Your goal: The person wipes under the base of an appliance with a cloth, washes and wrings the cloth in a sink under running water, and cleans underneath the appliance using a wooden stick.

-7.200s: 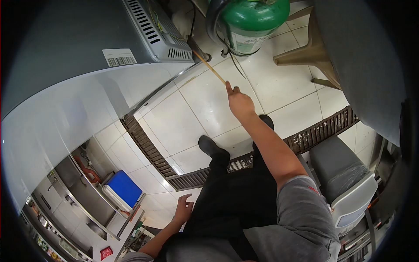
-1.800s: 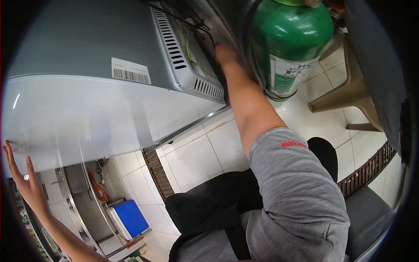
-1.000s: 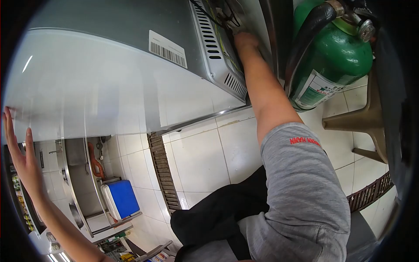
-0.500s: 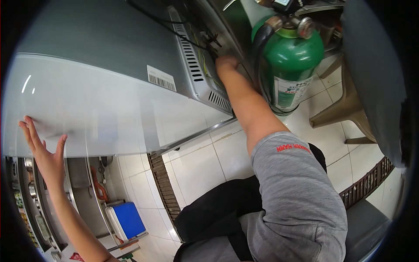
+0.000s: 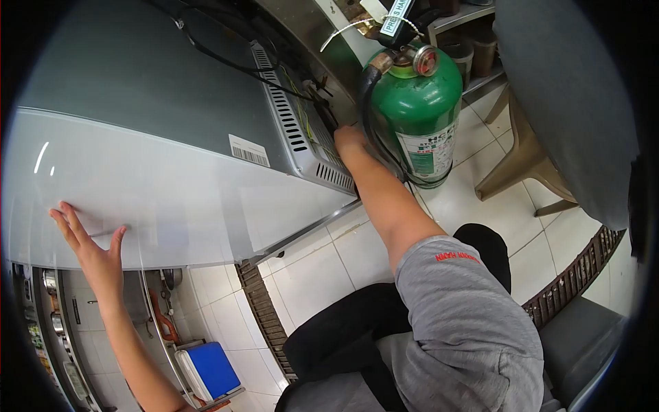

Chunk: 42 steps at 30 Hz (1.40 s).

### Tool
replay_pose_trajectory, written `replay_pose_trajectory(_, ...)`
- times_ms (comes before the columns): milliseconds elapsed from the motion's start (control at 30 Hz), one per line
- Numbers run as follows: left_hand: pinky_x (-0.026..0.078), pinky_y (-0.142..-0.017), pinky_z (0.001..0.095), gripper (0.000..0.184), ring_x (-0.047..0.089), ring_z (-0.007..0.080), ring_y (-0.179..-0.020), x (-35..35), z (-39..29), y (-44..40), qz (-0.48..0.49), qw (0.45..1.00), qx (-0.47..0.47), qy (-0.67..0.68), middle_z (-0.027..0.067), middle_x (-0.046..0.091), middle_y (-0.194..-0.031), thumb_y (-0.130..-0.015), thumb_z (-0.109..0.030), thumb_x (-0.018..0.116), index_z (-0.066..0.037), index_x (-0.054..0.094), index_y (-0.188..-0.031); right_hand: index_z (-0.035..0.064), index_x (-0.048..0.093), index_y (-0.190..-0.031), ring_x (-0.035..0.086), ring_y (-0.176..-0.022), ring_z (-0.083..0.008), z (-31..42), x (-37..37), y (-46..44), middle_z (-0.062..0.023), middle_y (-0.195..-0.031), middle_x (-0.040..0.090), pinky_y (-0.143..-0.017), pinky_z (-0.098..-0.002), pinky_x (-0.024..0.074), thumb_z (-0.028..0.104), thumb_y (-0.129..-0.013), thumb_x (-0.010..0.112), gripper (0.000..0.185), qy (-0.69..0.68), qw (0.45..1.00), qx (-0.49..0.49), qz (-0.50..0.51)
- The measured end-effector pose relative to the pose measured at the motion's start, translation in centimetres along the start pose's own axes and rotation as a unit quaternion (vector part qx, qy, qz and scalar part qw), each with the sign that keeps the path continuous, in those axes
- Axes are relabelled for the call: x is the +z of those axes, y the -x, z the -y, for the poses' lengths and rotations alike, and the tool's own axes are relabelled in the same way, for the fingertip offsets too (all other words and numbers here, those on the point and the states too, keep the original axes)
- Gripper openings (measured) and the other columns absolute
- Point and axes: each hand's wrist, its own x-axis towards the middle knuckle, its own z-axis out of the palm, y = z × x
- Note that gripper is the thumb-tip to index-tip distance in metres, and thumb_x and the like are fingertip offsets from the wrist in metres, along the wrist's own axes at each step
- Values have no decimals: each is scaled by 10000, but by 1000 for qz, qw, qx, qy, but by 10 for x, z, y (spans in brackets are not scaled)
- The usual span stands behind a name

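A large grey appliance (image 5: 171, 185) with a glossy pale face fills the left side. My left hand (image 5: 96, 250) lies against that face, fingers spread, holding nothing. Along the appliance's vented back edge (image 5: 285, 110) run yellow-green wires and a black cable (image 5: 233, 67). My right hand (image 5: 350, 139) reaches into the gap between this back edge and a green fire extinguisher (image 5: 419, 103). Its fingers are hidden behind the appliance, so anything they hold does not show. The extinguisher's black hose (image 5: 367, 103) hangs close beside the right hand.
A brown plastic stool (image 5: 518, 154) stands right of the extinguisher, near a shelf with containers (image 5: 484, 51). Floor drain grates (image 5: 576, 275) cross the white tiles. At the lower left are metal racks and a blue board (image 5: 213, 371). A grey seat (image 5: 583, 343) is at the lower right.
Since the earliest frame I have crouched, my right hand has gone behind the appliance, and the stick it held is out of sight. My left hand has come onto the appliance's face and lately shifted right.
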Motion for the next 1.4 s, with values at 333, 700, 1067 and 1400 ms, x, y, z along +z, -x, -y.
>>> replay_pose_trajectory(333,350,-1014,504,995,98,316,-1386,5,-1,2,8,1000,-25,-5,135,15,-1510,-700,-271,770,-165,128,-1452,123,634,-1083,559,-1070,-358,-16,10,6,-197,-1172,564,-854,-482,469,192,-914,358,331,-106,994,24,-31)
replay_pose_trajectory(700,383,-983,477,977,120,309,-1384,10,-7,2,-4,998,-35,-47,136,33,-1509,-715,-281,766,-157,134,-1451,95,661,-1006,617,-929,-365,-23,11,6,-194,-1000,635,-780,-465,505,132,-875,405,289,-30,998,9,-55)
replay_pose_trajectory(1067,381,-977,526,1013,106,324,-1382,11,-6,3,8,998,-41,-55,128,14,-1507,-703,-303,776,-163,108,-1453,82,686,-959,635,-950,-310,-15,23,-49,-145,-1017,651,-764,-445,527,130,-893,390,306,119,986,-65,-94)
replay_pose_trajectory(1400,387,-976,523,1011,100,325,-1383,14,-9,4,3,998,-43,-53,138,24,-1505,-700,-319,777,-171,116,-1451,71,660,-1017,617,-1009,-296,19,4,-61,-148,-1073,636,-795,-439,515,160,-888,433,276,87,993,-40,-69)
